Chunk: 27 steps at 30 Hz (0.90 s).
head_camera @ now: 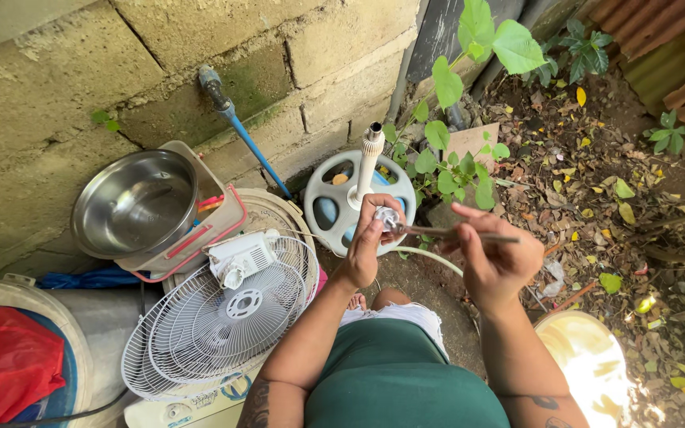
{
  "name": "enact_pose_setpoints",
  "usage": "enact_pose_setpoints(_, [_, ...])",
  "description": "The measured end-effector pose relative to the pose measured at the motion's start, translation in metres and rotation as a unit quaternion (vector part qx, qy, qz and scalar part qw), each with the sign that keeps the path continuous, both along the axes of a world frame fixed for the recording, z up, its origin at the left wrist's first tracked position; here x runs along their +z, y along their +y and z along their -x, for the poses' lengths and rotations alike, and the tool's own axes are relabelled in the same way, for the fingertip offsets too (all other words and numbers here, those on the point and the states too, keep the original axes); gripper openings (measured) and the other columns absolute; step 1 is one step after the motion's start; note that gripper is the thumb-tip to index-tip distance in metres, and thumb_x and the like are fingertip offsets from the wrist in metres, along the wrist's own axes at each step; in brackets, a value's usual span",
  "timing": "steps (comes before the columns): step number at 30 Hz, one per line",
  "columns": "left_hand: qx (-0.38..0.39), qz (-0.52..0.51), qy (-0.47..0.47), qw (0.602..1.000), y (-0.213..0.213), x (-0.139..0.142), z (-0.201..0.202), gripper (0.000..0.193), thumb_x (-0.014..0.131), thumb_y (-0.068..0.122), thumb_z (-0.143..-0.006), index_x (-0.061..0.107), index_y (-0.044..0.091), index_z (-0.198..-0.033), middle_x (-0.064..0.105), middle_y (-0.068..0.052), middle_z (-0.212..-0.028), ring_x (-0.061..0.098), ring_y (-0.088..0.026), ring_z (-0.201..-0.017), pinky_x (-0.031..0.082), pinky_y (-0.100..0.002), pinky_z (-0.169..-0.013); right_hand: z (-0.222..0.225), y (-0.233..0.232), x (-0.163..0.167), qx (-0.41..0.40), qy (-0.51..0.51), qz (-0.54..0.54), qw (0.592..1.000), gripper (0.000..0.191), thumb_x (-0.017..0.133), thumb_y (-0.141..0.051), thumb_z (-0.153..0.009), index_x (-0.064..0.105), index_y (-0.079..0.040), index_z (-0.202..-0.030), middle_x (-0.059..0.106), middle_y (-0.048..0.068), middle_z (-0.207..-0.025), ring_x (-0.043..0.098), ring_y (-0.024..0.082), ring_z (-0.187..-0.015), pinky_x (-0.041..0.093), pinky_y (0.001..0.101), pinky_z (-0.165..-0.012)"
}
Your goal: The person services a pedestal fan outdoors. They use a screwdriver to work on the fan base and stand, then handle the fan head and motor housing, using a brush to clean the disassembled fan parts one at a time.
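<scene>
Two hands are working just right of the fan [223, 317]. Left hand [370, 238] is gripping a small silvery part [388, 217]; right hand [493, 257] is pinching a thin tool [461, 233], its tip touching the part. Steel bowl [135, 202] is sitting in a pink-trimmed basket [220, 226] above the fan. Grey reel [334, 206] is standing beyond the fan, near the wall [120, 71]. Red bag [5, 361] is lying left of the fan.

Just below fan grille [223, 317], on white base [170, 412]: one small round label [235, 387], blue ring, pale middle, top edge behind grille rim.
</scene>
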<state>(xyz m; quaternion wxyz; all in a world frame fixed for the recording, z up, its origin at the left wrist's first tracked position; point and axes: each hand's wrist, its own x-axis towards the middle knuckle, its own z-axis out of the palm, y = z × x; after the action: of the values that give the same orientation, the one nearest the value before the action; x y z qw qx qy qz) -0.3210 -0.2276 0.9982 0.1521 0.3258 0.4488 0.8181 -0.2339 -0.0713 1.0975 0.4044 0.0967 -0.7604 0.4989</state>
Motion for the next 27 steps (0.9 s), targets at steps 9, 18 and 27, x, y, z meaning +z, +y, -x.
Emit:
enact_pose_setpoints(9, [-0.018,0.015,-0.021,1.0,-0.001,-0.008,-0.01,0.042,0.034,0.044,-0.114,0.043,0.006,-0.127,0.049,0.0,-0.091,0.038,-0.005,-0.075,0.033,-0.022,-0.069,-0.002,-0.003,0.014,-0.017,-0.001,-0.127,0.992,0.005,0.068,0.003,-0.098,0.065,0.004,-0.093,0.07,0.009,-0.079,0.075,0.021,-0.077,0.06,0.0498,-0.103])
enact_pose_setpoints(18, [-0.038,0.026,-0.08,0.996,0.004,-0.025,-0.007,0.049,0.034,0.052,-0.111,0.045,0.005,-0.122,0.052,0.001,-0.093,0.041,-0.004,-0.075,0.034,-0.02,-0.069,0.0,-0.008,0.03,-0.022,0.0,-0.246,0.969,0.013,0.077,-0.001,-0.089,0.064,0.003,-0.089,0.069,0.011,-0.08,0.072,0.028,-0.076,0.058,0.0494,-0.101])
enact_pose_setpoints(27, [-0.063,-0.002,-0.075,0.995,0.009,-0.021,-0.002,0.051,0.032,0.055,-0.113,0.047,0.006,-0.119,0.042,0.004,-0.078,0.031,-0.004,-0.065,0.025,-0.022,-0.059,0.005,-0.003,0.025,0.006,0.023,-0.259,0.966,0.015,0.079,-0.005,-0.087,0.066,0.003,-0.089,0.067,0.011,-0.077,0.069,0.024,-0.07,0.06,0.0517,-0.101])
